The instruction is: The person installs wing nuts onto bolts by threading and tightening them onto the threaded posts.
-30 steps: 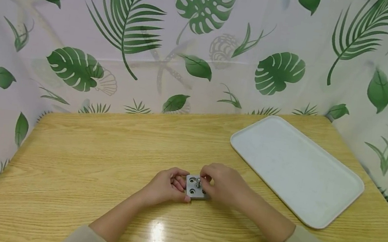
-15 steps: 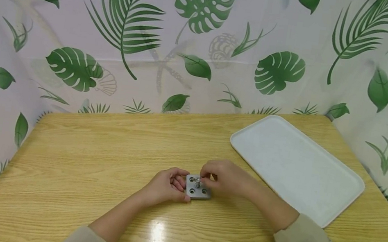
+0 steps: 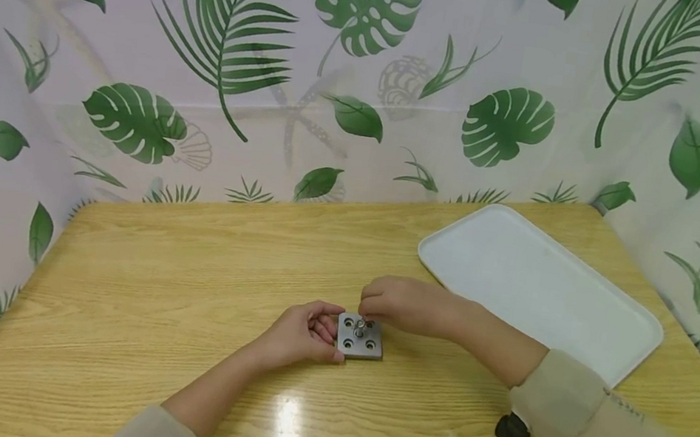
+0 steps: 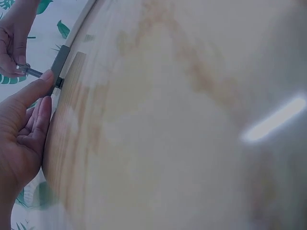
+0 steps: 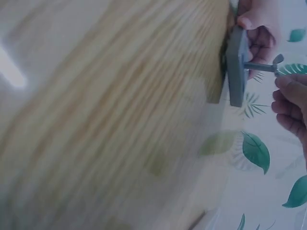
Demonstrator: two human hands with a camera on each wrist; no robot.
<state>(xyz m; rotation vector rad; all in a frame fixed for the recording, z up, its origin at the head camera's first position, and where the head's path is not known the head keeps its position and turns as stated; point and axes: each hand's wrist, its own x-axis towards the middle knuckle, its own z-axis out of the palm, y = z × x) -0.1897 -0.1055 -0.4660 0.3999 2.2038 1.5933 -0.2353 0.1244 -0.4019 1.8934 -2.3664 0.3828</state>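
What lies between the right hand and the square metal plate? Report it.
The wing bolt's shank: in the right wrist view it runs from the square metal plate to the winged end at the right hand.

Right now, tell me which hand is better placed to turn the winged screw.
Right hand, most likely: its curled fingers are at the head of the winged screw, while the left hand grips the metal plate.

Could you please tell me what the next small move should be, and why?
Probably a small turn of the wing screw by the right hand: it touches the winged head, much of the shank stands out from the metal plate, and the left hand grips that plate.
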